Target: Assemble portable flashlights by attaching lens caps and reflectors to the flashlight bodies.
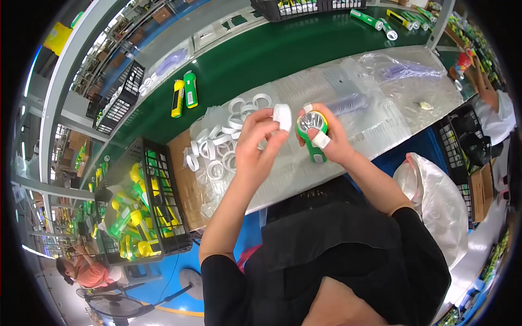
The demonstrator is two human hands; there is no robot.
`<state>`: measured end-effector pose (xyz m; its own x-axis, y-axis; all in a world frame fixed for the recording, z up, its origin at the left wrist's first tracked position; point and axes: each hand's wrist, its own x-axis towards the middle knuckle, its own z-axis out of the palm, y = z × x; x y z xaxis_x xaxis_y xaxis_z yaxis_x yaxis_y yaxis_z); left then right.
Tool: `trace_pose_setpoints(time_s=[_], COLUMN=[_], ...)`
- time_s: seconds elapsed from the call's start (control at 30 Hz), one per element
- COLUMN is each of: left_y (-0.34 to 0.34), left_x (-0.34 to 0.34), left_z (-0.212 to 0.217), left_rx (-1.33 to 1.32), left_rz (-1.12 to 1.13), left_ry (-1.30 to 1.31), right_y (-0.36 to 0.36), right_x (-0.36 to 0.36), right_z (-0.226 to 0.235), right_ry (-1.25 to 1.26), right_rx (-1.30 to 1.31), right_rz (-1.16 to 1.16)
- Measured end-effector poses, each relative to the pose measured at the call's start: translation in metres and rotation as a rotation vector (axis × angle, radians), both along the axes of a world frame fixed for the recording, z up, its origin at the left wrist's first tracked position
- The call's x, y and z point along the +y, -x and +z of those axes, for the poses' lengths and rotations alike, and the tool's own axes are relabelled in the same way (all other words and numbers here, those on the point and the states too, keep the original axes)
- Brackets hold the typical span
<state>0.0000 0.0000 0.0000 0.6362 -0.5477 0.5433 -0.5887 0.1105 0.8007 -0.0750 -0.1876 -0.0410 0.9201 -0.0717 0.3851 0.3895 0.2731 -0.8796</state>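
Note:
Between the thumb and fingers of my left hand (258, 142) is a white plastic ring (283, 117), raised over the worktable. My right hand (337, 137) grips a green and yellow flashlight (317, 152) near its head, with the clear lens and reflector facing up. White tape wraps the thumb and a finger of that hand. Ring and flashlight are a small gap apart. Left of my left hand lies a loose heap of white rings (216, 170) on the plastic-covered worktable (293, 182).
Two flashlights (190, 89) lie on the green conveyor belt (228, 70) beyond the table. A black crate (185, 239) of flashlights stands at left. Clear plastic bags (402, 70) lie at the table's far right. A white sack (435, 201) is beside my right arm. Other people work nearby.

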Motion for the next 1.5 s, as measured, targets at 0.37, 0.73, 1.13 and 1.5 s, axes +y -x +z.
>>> trace_pose_setpoints(time_s=[0.37, 0.73, 1.13, 1.5], left_y=[-0.001, 0.004, 0.017, 0.014], left_x=[-0.018, -0.032, -0.067, -0.078], left_z=[0.024, 0.041, 0.023, 0.016], left_rx=[-0.441, -0.477, -0.268, -0.328], left_rz=[0.042, -0.098, -0.142, -0.064], left_ry=[-0.178, -0.264, -0.240, -0.202], right_y=[-0.010, 0.006, 0.006, -0.001], right_x=[-0.007, -0.069, -0.087, -0.056], right_z=[-0.003, 0.066, 0.138, 0.150], right_ry=[0.174, 0.874, 1.350, 1.787], right_rx=[-0.083, -0.422, -0.068, 0.448], right_rz=[-0.065, -0.278, 0.216, -0.104])
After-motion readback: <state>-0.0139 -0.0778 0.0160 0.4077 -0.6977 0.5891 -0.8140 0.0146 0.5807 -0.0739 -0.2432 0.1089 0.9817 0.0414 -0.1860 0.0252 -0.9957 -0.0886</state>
